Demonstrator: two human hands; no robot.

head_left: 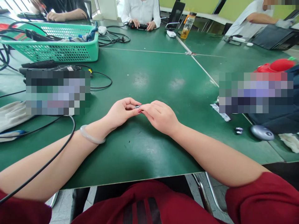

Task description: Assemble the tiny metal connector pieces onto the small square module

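My left hand point(121, 112) and my right hand point(160, 116) meet at the middle of the green table point(163, 77). Both are curled in a pinch around a small silvery metal part point(137, 106) held between their fingertips, just above the tabletop. Most of the part is hidden by my fingers, so I cannot make out what it is. A pale bangle point(91, 137) circles my left wrist. A black cable point(46, 161) runs across my left forearm.
A green plastic basket point(58, 46) with tools and cables stands at the back left. A grey computer mouse point(262, 133) and a small metal piece point(239, 130) lie at the right. An amber bottle point(188, 25) stands far back. Other people sit along the far edge.
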